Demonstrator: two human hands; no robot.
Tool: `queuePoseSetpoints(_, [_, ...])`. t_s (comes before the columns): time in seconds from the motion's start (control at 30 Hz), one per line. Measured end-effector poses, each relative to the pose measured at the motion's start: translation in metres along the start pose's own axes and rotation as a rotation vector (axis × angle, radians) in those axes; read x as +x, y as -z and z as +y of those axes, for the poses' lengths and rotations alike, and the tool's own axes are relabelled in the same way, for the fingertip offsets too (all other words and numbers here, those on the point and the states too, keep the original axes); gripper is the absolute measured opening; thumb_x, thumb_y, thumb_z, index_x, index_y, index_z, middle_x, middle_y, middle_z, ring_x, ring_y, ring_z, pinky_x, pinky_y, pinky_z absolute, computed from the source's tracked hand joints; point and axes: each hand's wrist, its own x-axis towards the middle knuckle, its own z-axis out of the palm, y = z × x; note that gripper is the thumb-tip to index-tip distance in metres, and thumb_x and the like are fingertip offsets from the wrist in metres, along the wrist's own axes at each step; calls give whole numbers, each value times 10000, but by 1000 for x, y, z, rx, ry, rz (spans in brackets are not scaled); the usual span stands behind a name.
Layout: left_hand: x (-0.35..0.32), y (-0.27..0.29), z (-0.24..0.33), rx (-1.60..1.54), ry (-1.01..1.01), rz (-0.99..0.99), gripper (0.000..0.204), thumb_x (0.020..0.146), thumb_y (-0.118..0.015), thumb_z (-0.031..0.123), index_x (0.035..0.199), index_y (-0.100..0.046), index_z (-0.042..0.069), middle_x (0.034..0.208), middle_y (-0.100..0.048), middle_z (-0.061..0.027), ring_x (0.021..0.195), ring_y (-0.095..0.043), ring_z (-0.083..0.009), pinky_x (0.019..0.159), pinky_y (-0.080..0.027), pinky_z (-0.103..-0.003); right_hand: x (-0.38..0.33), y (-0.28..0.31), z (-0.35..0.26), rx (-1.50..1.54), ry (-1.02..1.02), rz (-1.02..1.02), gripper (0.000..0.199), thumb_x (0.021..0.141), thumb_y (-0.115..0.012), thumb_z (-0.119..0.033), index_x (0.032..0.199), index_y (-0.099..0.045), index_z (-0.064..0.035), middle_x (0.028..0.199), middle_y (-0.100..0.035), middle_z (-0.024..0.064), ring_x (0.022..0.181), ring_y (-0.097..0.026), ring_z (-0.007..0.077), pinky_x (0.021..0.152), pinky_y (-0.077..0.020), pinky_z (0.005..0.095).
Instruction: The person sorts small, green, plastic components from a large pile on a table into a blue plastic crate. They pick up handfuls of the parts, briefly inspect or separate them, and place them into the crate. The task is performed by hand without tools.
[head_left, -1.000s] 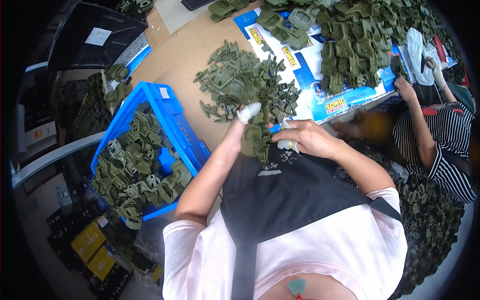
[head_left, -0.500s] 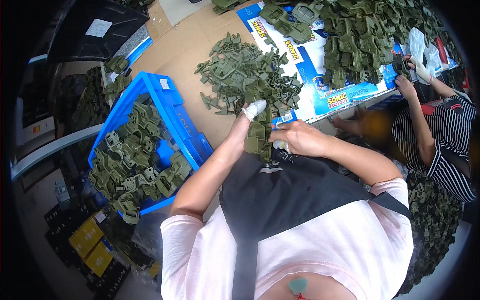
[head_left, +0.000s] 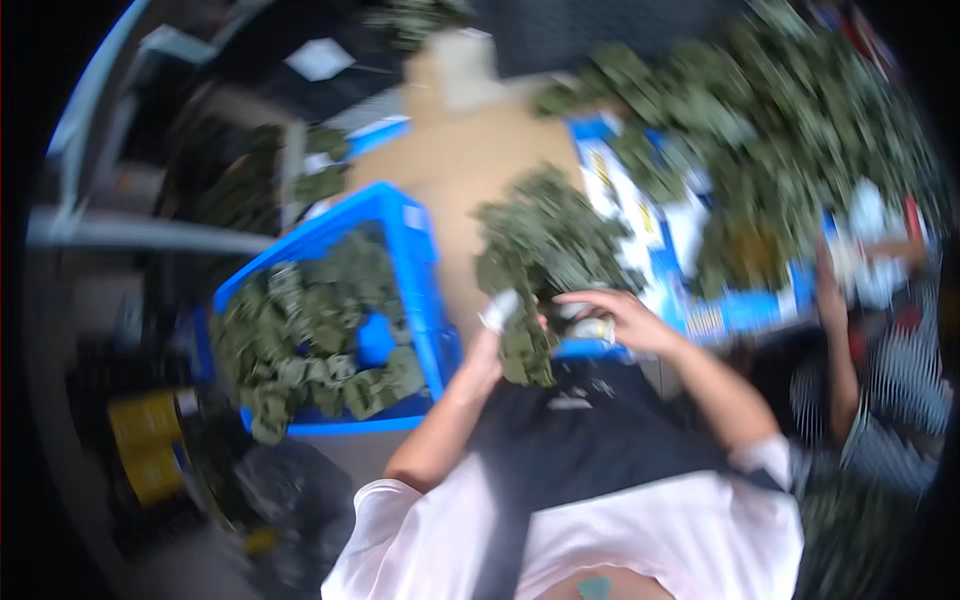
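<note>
Both hands meet over one olive-green part (head_left: 527,350) at the near edge of the brown table (head_left: 455,170), just above the dark apron (head_left: 590,440). The picture is blurred, so fine detail of the grip is lost.

To do this well, it seems best to keep the part low and close to the body, with one hand steadying it and the other working it, and to keep it clear of the pile (head_left: 550,235) so no neighbouring pieces get dragged along.

The left hand (head_left: 500,325) is curled narrowly on the part's upper end; a white wrap shows on one finger. The right hand (head_left: 615,318) comes in from the right with fingers bent over the top of the part, partly closed, touching it; whether it truly grips cannot be told. Something pale sits at its fingertips, too smeared to name.

Left of the hands stands a blue crate (head_left: 420,260) heaped with the same green parts. Far right lies a larger heap (head_left: 770,140) on blue and white sheets (head_left: 680,240). Another person's arm (head_left: 835,330) reaches in at the right, in a striped sleeve.
</note>
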Motion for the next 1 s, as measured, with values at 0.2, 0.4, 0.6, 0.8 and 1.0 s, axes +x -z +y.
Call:
queuePoseSetpoints(0.2, [-18, 28, 62, -90, -468, -44, 384, 855, -584, 253, 1166, -468, 59, 990, -608, -131, 836, -630, -243, 731, -527, -379, 66, -33, 93, -964, 81, 501, 867, 622, -708, -75, 1379, -291, -139, 1255, -395, 299, 1068, -451, 430, 915, -384, 429])
queuePoseSetpoints(0.4, [-63, 74, 219, -422, -909, -35, 341, 831, -590, 350, 1013, -532, 68, 907, -597, -87, 836, -588, -209, 756, -498, -369, 51, -5, 68, 184, 3, 503, 652, 810, -583, -53, 1388, -286, -102, 1412, -310, 115, 1269, -332, 235, 1004, -317, 324])
queuePoseSetpoints(0.6, [-1, 15, 124, 365, -847, 139, 516, 806, -645, 232, 1214, -365, 88, 1031, -542, -68, 890, -565, -157, 774, -474, -320, 46, -29, -21, 413, 277, 597, 604, 863, -505, -83, 1403, -235, -57, 1459, -217, 105, 1317, -245, 202, 1061, -214, 312])
queuePoseSetpoints(0.8, [7, -45, 41, 281, -609, -99, 821, 801, -644, 85, 1418, -105, 131, 1281, -420, -96, 1109, -472, -175, 868, -437, -312, 21, -48, -47, 27, 220, 499, 636, 847, -534, -105, 1403, -231, -44, 1396, -334, 154, 1252, -354, 209, 1037, -258, 317])
queuePoseSetpoints(1.0, [13, -27, 35, 253, -458, -33, 576, 904, -508, 171, 1372, -182, 91, 1255, -446, -148, 1005, -565, -214, 816, -499, -311, 4, -18, -51, -87, 158, 414, 657, 841, -567, -223, 1398, -250, -76, 1397, -337, 166, 1294, -323, 258, 1036, -271, 327])
